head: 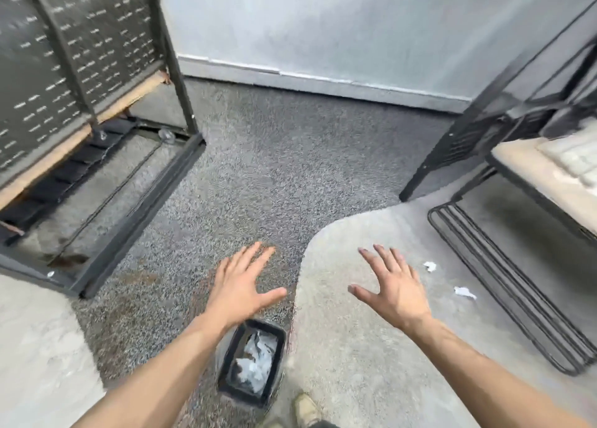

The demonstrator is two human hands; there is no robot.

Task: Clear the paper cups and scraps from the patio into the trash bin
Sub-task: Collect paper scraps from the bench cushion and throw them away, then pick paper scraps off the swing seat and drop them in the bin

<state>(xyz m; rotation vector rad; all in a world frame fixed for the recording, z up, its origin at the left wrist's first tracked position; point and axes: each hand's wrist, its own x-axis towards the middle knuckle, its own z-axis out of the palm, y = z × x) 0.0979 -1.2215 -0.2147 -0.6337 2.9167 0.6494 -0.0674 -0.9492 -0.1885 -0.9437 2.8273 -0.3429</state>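
Two empty hands over one bin, two scraps on the floor.

Left hand (240, 285) is spread flat, fingers apart, holding nothing; one black bin (252, 363) stands just below its wrist, rectangular, with crumpled white paper inside. Right hand (392, 287) is likewise splayed and empty. Right of its fingers lie two small white crumpled scraps, one (429, 266) near the fingertips, the other (464, 292) lower, both just beside a black wire frame (504, 285).

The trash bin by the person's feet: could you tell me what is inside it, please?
The trash bin holds crumpled white paper and some brownish scrap. Anything beneath that pile is covered, and no whole cup can be made out.
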